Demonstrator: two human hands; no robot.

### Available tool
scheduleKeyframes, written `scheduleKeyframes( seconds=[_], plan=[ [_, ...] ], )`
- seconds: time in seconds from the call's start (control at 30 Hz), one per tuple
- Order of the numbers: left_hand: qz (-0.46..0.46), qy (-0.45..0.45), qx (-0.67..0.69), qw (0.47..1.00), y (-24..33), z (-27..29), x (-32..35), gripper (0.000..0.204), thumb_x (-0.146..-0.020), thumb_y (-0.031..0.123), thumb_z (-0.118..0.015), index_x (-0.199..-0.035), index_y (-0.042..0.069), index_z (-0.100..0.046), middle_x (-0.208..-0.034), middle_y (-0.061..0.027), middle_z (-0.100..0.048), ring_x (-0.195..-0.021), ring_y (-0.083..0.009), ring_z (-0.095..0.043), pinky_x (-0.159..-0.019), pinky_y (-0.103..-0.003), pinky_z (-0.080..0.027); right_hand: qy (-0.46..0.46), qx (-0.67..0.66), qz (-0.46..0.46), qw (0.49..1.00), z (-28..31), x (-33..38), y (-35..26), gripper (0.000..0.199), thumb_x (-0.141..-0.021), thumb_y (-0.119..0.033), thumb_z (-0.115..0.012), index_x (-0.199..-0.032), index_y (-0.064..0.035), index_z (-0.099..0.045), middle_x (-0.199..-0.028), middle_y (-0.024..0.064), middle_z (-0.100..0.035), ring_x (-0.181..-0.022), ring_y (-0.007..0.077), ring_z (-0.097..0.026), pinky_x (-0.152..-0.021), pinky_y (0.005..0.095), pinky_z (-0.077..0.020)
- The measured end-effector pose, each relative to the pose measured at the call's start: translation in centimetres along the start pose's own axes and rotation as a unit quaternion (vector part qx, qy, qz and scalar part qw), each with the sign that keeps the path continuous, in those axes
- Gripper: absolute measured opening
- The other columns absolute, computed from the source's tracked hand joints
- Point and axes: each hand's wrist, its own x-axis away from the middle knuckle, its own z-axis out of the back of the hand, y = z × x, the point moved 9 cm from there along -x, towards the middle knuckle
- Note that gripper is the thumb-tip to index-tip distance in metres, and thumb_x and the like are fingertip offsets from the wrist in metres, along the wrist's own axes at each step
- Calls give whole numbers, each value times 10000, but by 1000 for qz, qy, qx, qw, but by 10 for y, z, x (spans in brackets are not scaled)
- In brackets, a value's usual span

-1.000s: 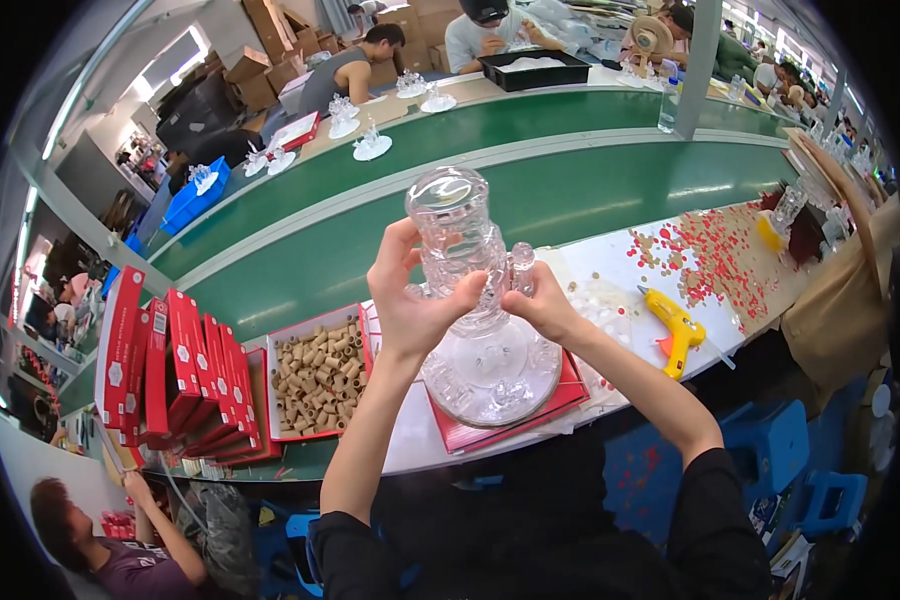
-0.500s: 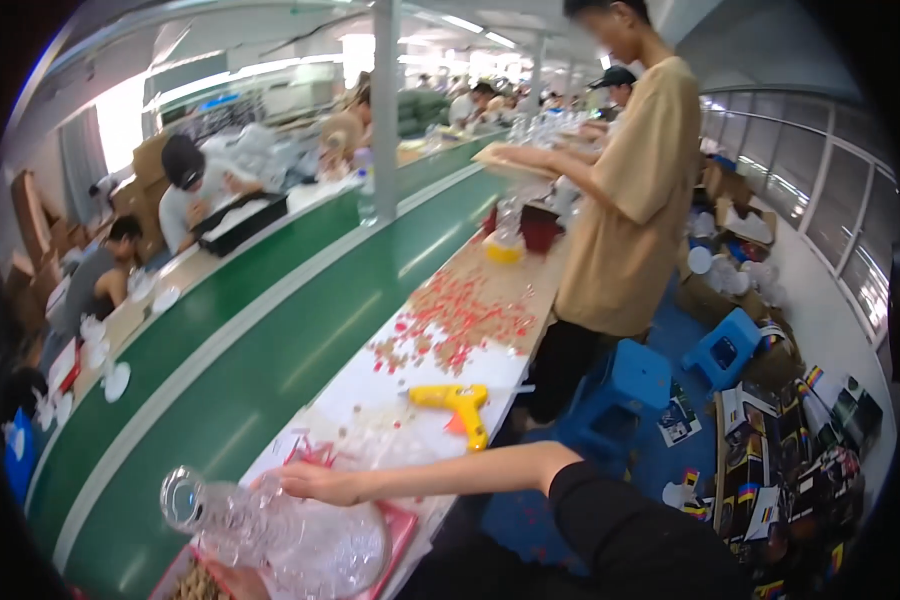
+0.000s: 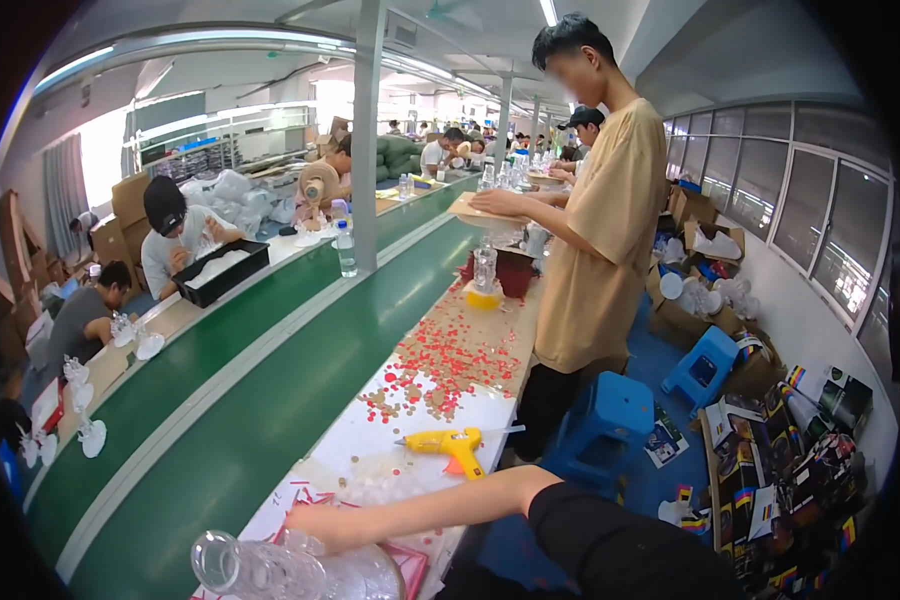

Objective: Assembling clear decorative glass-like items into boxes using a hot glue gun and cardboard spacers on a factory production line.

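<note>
At the bottom edge, a clear glass bottle lies tilted over a red tray on the white surface, its round mouth pointing left. One hand, whose forearm reaches in from the right, rests against the bottle's upper side; whether it is the left or right hand is unclear, and the fingers are hidden behind the glass, so how they close cannot be told. No second hand shows.

The bottle looks stiff, smooth and breakable, probably slippery and of fair weight; the ridged neck near the mouth and the wide base seem the safest places to take hold.

Just beyond lies a yellow glue gun, then scattered red chips. Farther off, a person in a tan shirt stands beside the green belt.
</note>
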Motion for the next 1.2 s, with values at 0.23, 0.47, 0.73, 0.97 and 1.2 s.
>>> scheduleKeyframes(
  seconds=[0.23,0.47,0.73,0.97,1.2],
  plan=[
    [9,-63,-126,990,-22,-5,27,557,-914,466,-425,-1234,11,-433,-1142,-155,-495,-998,-267,-498,-852,-400,-406,-8,32,-54,998,-24,14,-2,237,-801,-239,-573,-909,-43,-651,-871,222,-631,-838,400,-626,-737,483,-502],
    [32,-140,-270,952,-24,14,60,469,-911,398,-476,-1159,1,-495,-1038,-154,-541,-894,-255,-534,-774,-378,-433,-27,16,-27,999,-11,8,-23,239,-787,-251,-583,-936,-74,-640,-833,207,-651,-788,401,-639,-700,479,-509],
    [59,-225,-407,883,-16,5,77,371,-907,320,-534,-1073,-11,-566,-920,-153,-595,-776,-242,-575,-686,-353,-463,-3,-11,6,1000,0,8,-12,242,-799,-259,-606,-943,-66,-631,-843,194,-661,-778,385,-644,-689,458,-517],
    [82,-291,-556,774,8,70,118,291,-905,252,-585,-998,-21,-628,-816,-153,-641,-672,-231,-610,-609,-330,-489,86,56,15,995,51,92,-72,227,-784,-210,-621,-876,-3,-612,-761,210,-633,-697,388,-627,-660,468,-516],
    [436,4,-429,791,136,-17,30,220,-867,116,-619,-1049,-6,-599,-905,-220,-605,-805,-381,-584,-752,-437,-478,-4,34,-84,996,-10,165,-31,224,-759,-196,-665,-743,21,-611,-740,210,-634,-742,397,-644,-671,468,-522]
  ],
)
